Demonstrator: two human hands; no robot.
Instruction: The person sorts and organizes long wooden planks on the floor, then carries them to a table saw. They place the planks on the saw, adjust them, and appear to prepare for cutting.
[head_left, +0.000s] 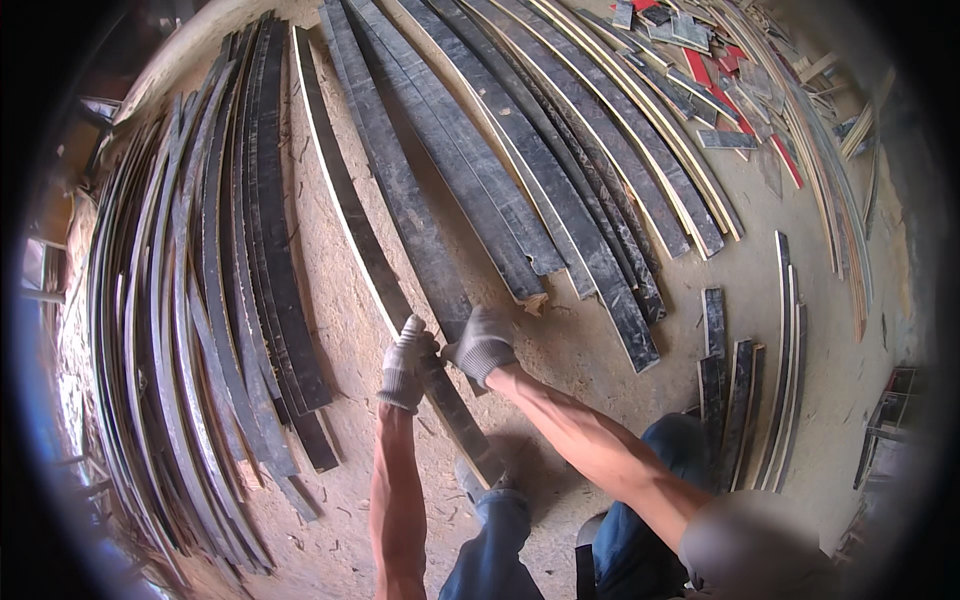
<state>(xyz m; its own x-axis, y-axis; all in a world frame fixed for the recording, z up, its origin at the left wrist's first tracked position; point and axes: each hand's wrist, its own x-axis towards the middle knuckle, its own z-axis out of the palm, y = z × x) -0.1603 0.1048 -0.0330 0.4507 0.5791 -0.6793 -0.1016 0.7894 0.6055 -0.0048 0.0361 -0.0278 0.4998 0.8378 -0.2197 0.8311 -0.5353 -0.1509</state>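
My left hand (405, 364), in a pale knit glove with a grey cuff, is closed around a long, narrow strip of black-faced plywood (375, 266). The strip's pale cut edge faces left, and its near end reaches over my shoe. Just to the right, my right hand (484, 345), gloved alike, is at the near part of a wider black-faced plank (409, 202). Most of its fingers are hidden, so whether it grips the plank is unclear. This plank runs away from me beside the narrow strip.
Long strips are heaped on the left (217, 300). More black-faced planks (540, 172) fan out to the right. Short pieces (739, 409) lie near my right knee. Offcuts, some with red faces (697, 67), are scattered at the far right. Sawdust covers the concrete floor (375, 442).
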